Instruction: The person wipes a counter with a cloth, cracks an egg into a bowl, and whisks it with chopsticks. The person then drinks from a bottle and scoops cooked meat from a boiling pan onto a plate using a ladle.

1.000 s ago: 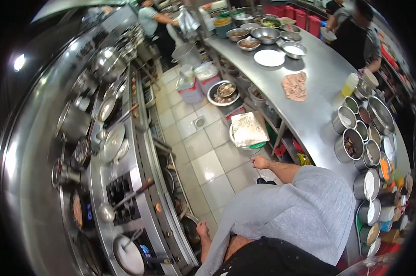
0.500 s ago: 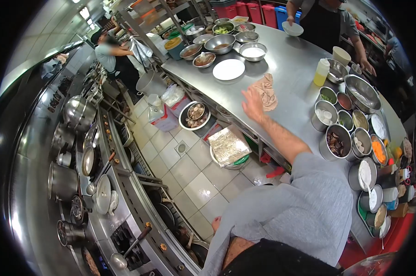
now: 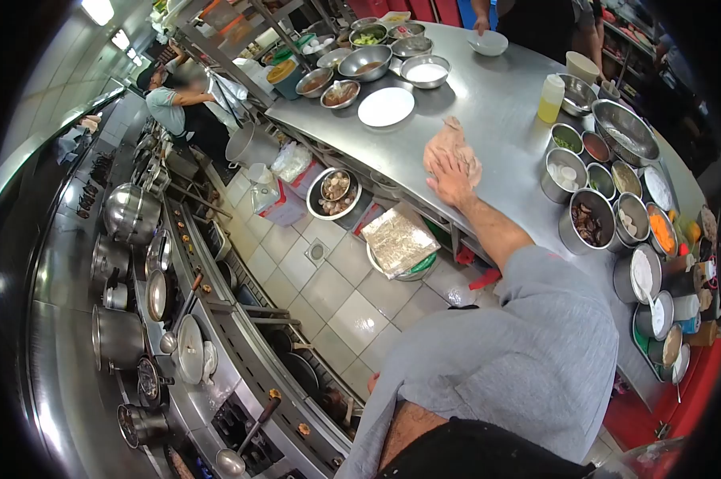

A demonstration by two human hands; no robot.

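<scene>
My right hand (image 3: 451, 179) lies on a crumpled pinkish-beige cloth (image 3: 454, 145) on the steel table (image 3: 504, 132). Its fingers are spread and flat on the near part of the cloth, not wrapped round it. A white oval plate (image 3: 386, 107) is just beyond the cloth to the left. To the right stands a squeeze bottle of yellow liquid (image 3: 550, 98). Of my left hand (image 3: 372, 382) only a sliver shows past the grey shirt, low in the middle; its fingers are hidden.
Metal bowls (image 3: 366, 63) of food crowd the far left of the table; pots of ingredients (image 3: 588, 219) line its right side. A co-worker's hand holds a white bowl (image 3: 488, 43) across the table. Behind, a foil-covered container (image 3: 400, 238) stands on the floor, facing a stove with ladles (image 3: 231, 461).
My right hand has come down from beside the cloth onto it, and the cloth has bunched slightly. The co-worker's white bowl is now lower, near the tabletop. The whole view has shifted a little.
</scene>
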